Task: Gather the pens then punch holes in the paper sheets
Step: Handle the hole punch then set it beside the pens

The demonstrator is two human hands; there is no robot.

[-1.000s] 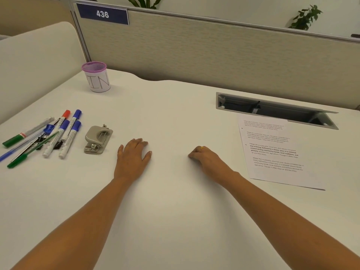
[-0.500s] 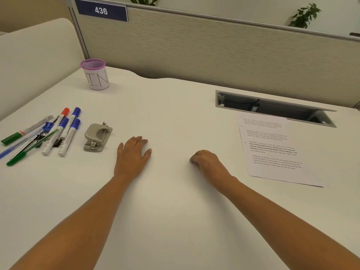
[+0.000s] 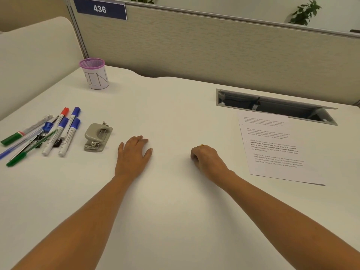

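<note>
Two bare hands rest on the white desk (image 3: 175, 211), holding nothing: the left hand (image 3: 134, 154) lies flat with straight fingers just right of the grey metal hole punch (image 3: 97, 136), and the right hand (image 3: 206, 158) lies farther right with its fingers curled under. The scattered marker pens and ballpoints (image 3: 48, 133) lie just left of the punch, and the printed white paper sheets (image 3: 276, 149) lie well to its right.

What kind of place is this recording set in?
Likely an office cubicle: a fabric partition with a 436 sign, a desk with a cable slot, and pens, a punch and paper.
</note>
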